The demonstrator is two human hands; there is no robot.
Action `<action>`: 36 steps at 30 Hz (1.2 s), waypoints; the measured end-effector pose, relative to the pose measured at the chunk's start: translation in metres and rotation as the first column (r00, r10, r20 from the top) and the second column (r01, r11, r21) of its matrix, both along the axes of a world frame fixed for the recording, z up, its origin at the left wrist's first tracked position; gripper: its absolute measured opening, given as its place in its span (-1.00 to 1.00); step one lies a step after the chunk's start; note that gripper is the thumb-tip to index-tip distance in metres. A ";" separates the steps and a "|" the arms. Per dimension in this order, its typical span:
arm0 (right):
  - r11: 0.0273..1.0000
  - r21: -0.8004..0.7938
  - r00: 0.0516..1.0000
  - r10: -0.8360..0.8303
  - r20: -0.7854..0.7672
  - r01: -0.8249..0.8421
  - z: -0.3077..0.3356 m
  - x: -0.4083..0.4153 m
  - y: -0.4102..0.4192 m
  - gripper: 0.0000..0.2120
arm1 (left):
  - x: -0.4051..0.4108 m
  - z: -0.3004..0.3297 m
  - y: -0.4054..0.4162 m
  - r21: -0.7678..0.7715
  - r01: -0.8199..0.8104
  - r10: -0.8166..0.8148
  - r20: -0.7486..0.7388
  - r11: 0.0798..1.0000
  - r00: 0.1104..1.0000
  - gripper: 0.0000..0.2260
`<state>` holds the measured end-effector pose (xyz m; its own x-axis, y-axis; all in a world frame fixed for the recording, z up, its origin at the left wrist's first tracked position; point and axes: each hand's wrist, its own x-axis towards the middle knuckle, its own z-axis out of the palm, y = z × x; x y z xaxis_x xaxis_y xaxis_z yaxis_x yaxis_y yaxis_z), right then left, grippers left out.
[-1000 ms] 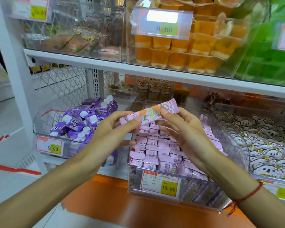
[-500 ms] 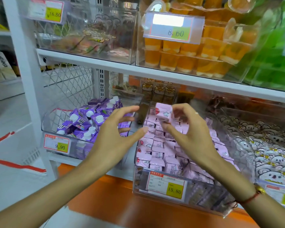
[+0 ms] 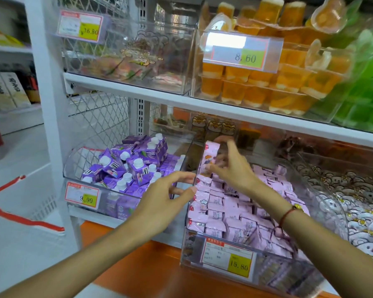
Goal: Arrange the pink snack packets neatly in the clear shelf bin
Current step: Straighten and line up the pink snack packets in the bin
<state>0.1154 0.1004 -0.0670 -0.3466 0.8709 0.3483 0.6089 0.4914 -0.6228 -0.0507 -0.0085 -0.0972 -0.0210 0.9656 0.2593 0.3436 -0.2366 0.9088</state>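
Right hand (image 3: 230, 166) pinches the pink packet (image 3: 210, 157) upright, long axis vertical, above the bin's (image 3: 202, 250) back-left corner (rows lie just below); left hand (image 3: 170, 196) waits spread outside the wall.

bin (image 3: 222, 250) open above, shelf (image 3: 181, 102) overhead
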 end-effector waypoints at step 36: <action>0.979 -0.064 0.934 -0.161 0.319 0.191 -0.014 -0.010 0.044 -0.75 | -0.004 -0.002 0.002 -0.033 0.012 -0.010 0.040 0.999 0.999 -0.80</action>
<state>0.1055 0.1440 -0.0810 -0.2625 0.9511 0.1629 0.8506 0.3078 -0.4263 -0.0545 -0.0060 -0.0994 -0.0201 0.9739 0.2260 0.3046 -0.2094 0.9292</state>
